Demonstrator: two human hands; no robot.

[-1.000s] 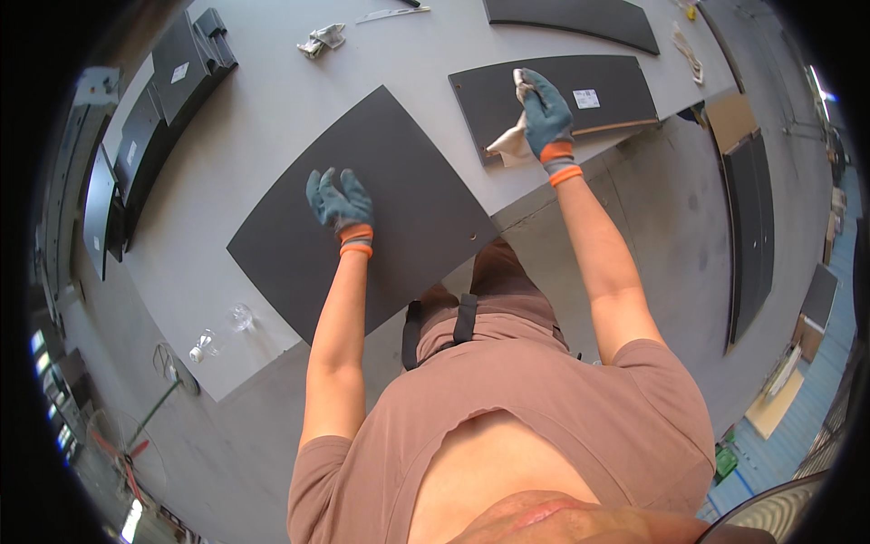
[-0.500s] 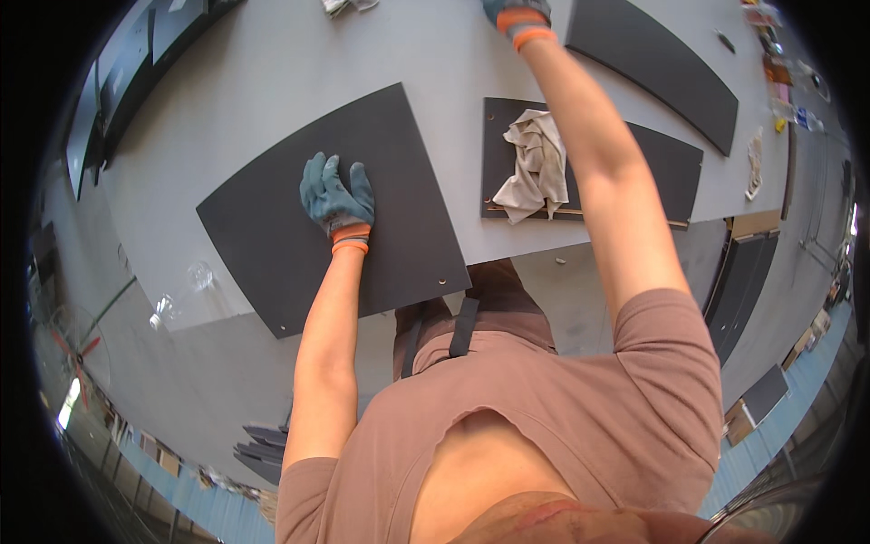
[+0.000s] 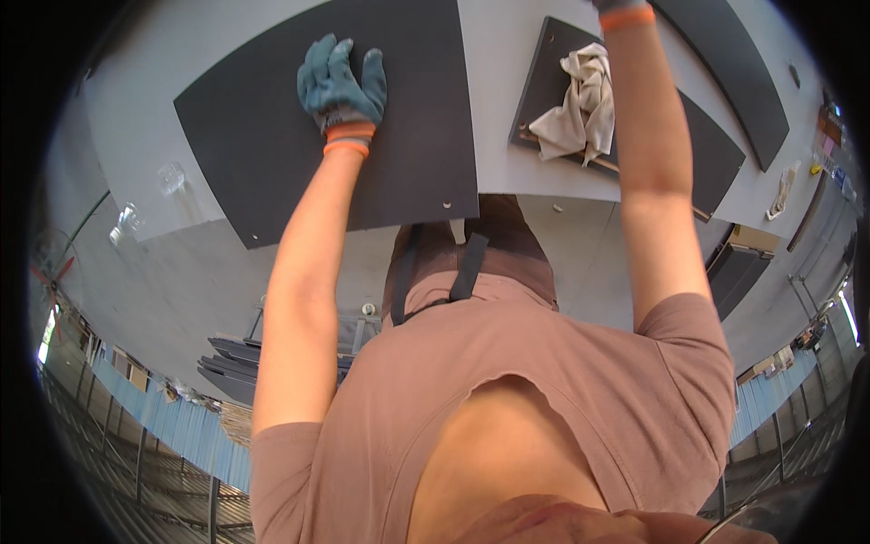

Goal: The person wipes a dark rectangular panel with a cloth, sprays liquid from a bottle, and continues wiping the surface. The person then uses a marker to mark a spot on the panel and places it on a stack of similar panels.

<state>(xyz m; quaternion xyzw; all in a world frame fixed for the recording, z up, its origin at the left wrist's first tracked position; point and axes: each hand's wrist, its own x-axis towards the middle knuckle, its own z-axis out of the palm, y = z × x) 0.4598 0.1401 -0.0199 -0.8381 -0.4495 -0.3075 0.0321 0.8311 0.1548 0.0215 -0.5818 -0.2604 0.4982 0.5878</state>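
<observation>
- Leaning over a grey table (image 3: 507,63), a person in a brown shirt (image 3: 507,381) stretches both bare forearms out over it; black straps hang at the chest.
- Left hand (image 3: 343,83): teal glove with an orange cuff, fingers spread, palm flat on a big dark panel (image 3: 272,136). It presses down and grips nothing.
- Dark panel: lies flat on the table, its near edge hanging slightly over the table edge. Small holes show near that edge. Its surface looks plain and even, with nothing resting on it but the hand.
- Two small clear items (image 3: 172,177) sit on the table left of the panel; too small to tell what they are.
- Second panel (image 3: 716,154): smaller, dark, lying to the right of the first and apart from it, with a strip of bare table between.
- Cloth (image 3: 575,109): crumpled, off-white, lying loose on the second panel, beside the right forearm; no hand holds it.
- Right hand: only the orange cuff (image 3: 625,16) shows at the top rim; the hand itself is out of view, so its hold cannot be told.
- Third panel (image 3: 725,54): long, dark, farther off on the table's right.
- Progress, as a judgement: the big panel is merely steadied; with the cloth set down, any wiping appears paused, and how much remains cannot be told.
</observation>
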